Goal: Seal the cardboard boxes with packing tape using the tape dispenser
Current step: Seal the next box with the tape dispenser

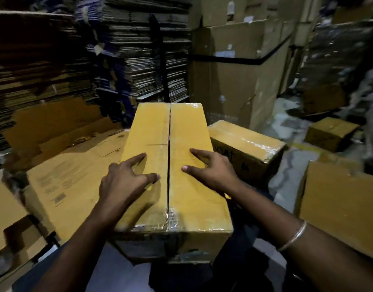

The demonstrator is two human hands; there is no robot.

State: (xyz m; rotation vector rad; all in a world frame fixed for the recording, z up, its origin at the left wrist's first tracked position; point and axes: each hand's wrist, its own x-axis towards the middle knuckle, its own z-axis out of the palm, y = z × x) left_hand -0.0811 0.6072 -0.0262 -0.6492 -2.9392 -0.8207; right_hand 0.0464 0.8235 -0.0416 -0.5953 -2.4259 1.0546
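- long cardboard box (187, 186) sits dead centre, running from 6 toward 12 o'clock, its two top flaps meeting at a dark untaped centre seam (169, 157).
- left hand (124, 182) lies on the left flap, fingers spread, gripping nothing.
- right hand (210, 171) lies on the right flap, also spread and empty; a bangle (293, 237) circles that wrist.
- a taped smaller box (246, 150) sits at 3 o'clock, just beside the long box.
- flattened cardboard sheets (71, 175) lie at 9 o'clock.
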